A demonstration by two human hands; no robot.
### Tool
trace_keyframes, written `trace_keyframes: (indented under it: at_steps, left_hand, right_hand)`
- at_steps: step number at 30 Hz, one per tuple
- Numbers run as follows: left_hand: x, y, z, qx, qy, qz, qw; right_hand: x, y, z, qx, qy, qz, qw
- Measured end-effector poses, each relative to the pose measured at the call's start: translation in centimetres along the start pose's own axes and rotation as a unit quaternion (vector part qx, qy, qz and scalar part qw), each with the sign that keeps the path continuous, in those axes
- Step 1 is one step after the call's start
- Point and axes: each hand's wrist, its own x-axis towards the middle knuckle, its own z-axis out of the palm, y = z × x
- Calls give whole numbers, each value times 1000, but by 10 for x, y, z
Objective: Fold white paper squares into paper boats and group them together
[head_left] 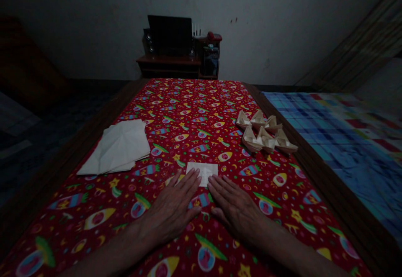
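Observation:
A small folded piece of white paper (205,170) lies flat on the red patterned cloth (201,235) in front of me. My left hand (179,199) lies flat with its fingers stretched out, the fingertips over the paper's left and lower edge. From the other side, my right hand (234,203) rests flat too, its fingertips on the paper's lower right corner. Neither hand grips anything. To the left is a stack of larger white paper sheets (121,147) with creases. Several folded paper boat-like shapes (263,139) stand in two rows on the right.
Dark wooden edges (326,193) border the cloth on both sides. A blue plaid bedcover (314,130) lies beyond the right edge. Against the far wall, a dark monitor (171,32) stands on a small desk (168,60), with a red telephone (214,37) beside it.

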Motion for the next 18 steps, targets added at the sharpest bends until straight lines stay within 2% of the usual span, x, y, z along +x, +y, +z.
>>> trace_keyframes:
  at_steps: [6,10,13,15,18]
  left_hand:
    - [-6,-2,1,12,6,5,1000]
    - [-10,-11,-2,2,18,-18,1000]
    - [1,-14,-7,-52,51,-44,996]
    - [10,-16,-8,-80,74,-53,993]
    - [17,-18,-8,-94,89,-56,990]
  right_hand:
    - [-1,1,-3,21,11,16,1000]
    - [1,12,-1,46,81,36,995]
    - [15,20,-2,32,119,130,984]
    - [26,23,-4,33,96,201,974]
    - [36,27,-4,83,72,239,965]
